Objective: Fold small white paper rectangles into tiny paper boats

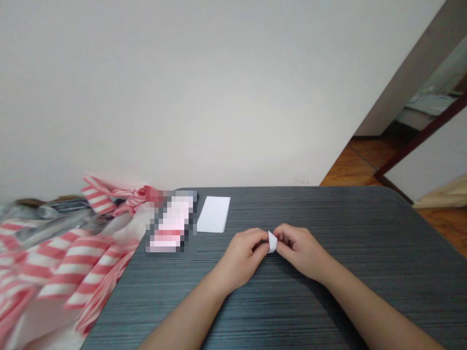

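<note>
Paper (272, 241), white and creased into a narrow folded point, was pinched between my left hand (239, 257) and right hand (301, 250), both curled closed on it low over the table (328, 311) with its dark grey streaked grain. Farther out I saw a flat white sheet (213, 214), a pixelated pink-and-white item (171, 221), and bunched red-and-white striped material (62, 262) past the table's edge.
</note>
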`<action>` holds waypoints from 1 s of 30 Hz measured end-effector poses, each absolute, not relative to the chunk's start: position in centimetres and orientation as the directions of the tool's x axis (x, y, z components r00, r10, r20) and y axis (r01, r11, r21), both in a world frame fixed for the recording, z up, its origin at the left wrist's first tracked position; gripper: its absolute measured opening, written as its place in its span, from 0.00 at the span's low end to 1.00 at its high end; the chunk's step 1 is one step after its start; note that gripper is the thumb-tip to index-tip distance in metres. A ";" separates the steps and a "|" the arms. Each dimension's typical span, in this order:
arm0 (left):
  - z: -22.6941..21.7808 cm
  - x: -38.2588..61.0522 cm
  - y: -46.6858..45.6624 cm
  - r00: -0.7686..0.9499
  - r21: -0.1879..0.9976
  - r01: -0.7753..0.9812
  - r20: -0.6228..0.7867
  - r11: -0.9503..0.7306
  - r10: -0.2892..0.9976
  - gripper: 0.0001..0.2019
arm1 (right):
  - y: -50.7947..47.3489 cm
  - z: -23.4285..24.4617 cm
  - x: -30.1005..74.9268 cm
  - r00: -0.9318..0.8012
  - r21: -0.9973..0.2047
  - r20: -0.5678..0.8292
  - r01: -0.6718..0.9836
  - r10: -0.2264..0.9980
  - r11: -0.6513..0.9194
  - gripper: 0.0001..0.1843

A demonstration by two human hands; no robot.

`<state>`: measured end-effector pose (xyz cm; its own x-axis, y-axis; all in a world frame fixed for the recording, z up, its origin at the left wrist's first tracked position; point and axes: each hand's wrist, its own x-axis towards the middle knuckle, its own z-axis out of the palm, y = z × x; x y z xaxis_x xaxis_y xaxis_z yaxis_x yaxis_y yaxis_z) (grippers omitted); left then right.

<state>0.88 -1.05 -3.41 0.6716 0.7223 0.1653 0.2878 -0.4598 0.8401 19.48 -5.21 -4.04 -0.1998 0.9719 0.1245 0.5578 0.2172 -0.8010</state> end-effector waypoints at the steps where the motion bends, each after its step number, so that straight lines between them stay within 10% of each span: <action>1: -3.4 0.9 -1.0 0.674 0.840 0.287 0.165 -0.461 0.720 0.09 | -5.2 -4.0 19.5 -0.199 -0.799 0.127 0.560 0.972 0.219 0.04; 30: -3.8 0.8 -1.0 0.692 0.838 0.289 0.151 -0.462 0.706 0.08 | -5.1 -4.2 19.6 -0.212 -0.795 0.113 0.567 0.971 0.216 0.04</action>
<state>0.82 -1.04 -3.82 0.6920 0.7060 0.1506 0.2891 -0.4622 0.8383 19.56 -5.11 -4.23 -0.2116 0.9709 0.1125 0.5670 0.2157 -0.7950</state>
